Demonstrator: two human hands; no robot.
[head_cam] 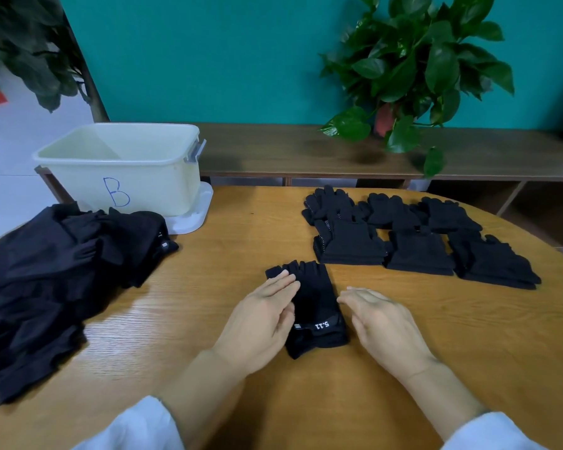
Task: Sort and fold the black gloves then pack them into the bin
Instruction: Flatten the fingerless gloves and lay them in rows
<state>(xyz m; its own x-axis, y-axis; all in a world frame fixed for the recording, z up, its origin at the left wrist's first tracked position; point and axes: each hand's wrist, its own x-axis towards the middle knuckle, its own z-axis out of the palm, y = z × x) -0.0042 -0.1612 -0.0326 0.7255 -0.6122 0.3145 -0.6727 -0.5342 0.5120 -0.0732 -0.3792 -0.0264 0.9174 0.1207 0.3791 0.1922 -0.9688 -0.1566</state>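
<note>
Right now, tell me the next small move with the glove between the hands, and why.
Probably fold the glove in half: it lies flat and unfolded, left hand resting on it, right hand open beside it, while folded stacks wait beyond.

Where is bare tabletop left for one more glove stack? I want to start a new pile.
Bare wood runs down the middle of the table, between the loose black pile on the left and the sorted stacks on the right, in front of the bin. More lies near the right edge, below the stacks. It is crowded at far left and around the glove between both hands.
</note>
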